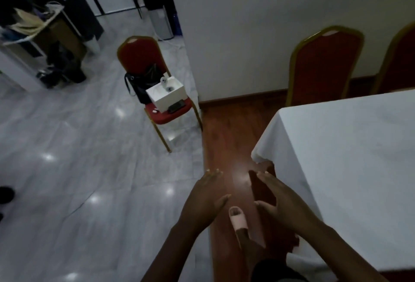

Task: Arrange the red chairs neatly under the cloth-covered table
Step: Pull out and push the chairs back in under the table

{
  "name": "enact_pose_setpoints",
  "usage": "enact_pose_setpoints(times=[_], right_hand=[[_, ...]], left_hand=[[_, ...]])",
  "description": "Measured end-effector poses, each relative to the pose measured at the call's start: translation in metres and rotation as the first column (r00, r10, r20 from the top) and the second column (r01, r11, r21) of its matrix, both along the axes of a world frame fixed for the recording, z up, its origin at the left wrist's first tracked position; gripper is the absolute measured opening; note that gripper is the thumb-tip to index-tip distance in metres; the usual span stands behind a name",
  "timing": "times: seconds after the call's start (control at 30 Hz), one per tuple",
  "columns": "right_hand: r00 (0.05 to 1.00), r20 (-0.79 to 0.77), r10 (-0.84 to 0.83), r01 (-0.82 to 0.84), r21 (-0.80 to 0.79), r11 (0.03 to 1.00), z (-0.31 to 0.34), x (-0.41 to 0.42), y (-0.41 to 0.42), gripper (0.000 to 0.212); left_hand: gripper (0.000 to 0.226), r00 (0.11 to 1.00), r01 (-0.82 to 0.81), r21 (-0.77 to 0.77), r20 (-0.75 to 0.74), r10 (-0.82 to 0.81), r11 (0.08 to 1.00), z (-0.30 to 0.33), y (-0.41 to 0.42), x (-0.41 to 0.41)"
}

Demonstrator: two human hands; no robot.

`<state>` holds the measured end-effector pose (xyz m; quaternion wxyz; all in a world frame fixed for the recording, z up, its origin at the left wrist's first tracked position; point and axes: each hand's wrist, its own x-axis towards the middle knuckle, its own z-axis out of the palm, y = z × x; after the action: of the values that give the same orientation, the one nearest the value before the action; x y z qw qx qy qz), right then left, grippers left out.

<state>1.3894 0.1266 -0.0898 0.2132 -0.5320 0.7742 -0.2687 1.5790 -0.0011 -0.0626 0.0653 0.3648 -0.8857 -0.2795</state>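
Cloth-covered table (350, 147), red chairs (323, 66), empty hands (208, 194)

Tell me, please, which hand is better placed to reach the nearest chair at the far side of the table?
Probably the right hand: open and empty, it hovers beside the table, on the tucked chair's side. The left hand, also empty, hangs farther left, over the floor.

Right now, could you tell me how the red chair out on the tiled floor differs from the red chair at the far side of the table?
The chair on the tiles stands apart from the table; the chair at the table is tucked close behind it. The first carries a black bag and a white box on its seat; the second's seat is hidden. Both have red upholstery and gold frames.
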Motion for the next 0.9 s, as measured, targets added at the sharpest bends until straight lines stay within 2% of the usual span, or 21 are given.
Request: enact_pose_setpoints(times=[0.2, 0.3, 0.5, 0.6, 0.7, 0.8, 0.9], right_hand=[[1.0, 0.0, -0.012, 0.012, 0.003, 1.0, 0.0, -0.067, -0.113, 0.077], [0.999, 0.037, -0.035, 0.036, -0.013, 0.999, 0.007, -0.107, -0.166, 0.08], [0.997, 0.058, -0.054, 0.053, 0.007, 0.999, 0.029, -0.184, -0.265, 0.073], [0.996, 0.035, -0.083, 0.083, 0.004, 0.997, 0.023, -0.219, -0.313, 0.074], [0.991, -0.048, -0.123, 0.119, -0.068, 0.991, 0.009, -0.259, -0.367, 0.078], [0.978, -0.114, -0.174, 0.167, -0.066, 0.984, 0.01, -0.295, -0.417, 0.079], [0.959, -0.107, -0.261, 0.254, -0.075, 0.964, 0.018, -0.33, -0.462, 0.077]], left_hand=[[0.068, 0.998, 0.059, -0.036, 0.006, -0.059, 0.998, 0.008, -0.118, -0.072], [0.068, 0.995, 0.089, -0.078, -0.046, -0.092, 0.993, 0.02, -0.176, -0.116], [0.067, 0.983, 0.155, -0.142, -0.074, -0.166, 0.978, 0.025, -0.283, -0.198], [0.069, 0.977, 0.202, -0.15, -0.046, -0.211, 0.968, 0.014, -0.34, -0.24], [0.07, 0.97, 0.225, -0.15, -0.057, -0.236, 0.963, 0.003, -0.405, -0.285], [0.068, 0.958, 0.275, -0.134, -0.047, -0.284, 0.952, 0.001, -0.473, -0.333], [0.068, 0.93, 0.349, -0.102, -0.085, -0.358, 0.932, 0.006, -0.532, -0.383]])
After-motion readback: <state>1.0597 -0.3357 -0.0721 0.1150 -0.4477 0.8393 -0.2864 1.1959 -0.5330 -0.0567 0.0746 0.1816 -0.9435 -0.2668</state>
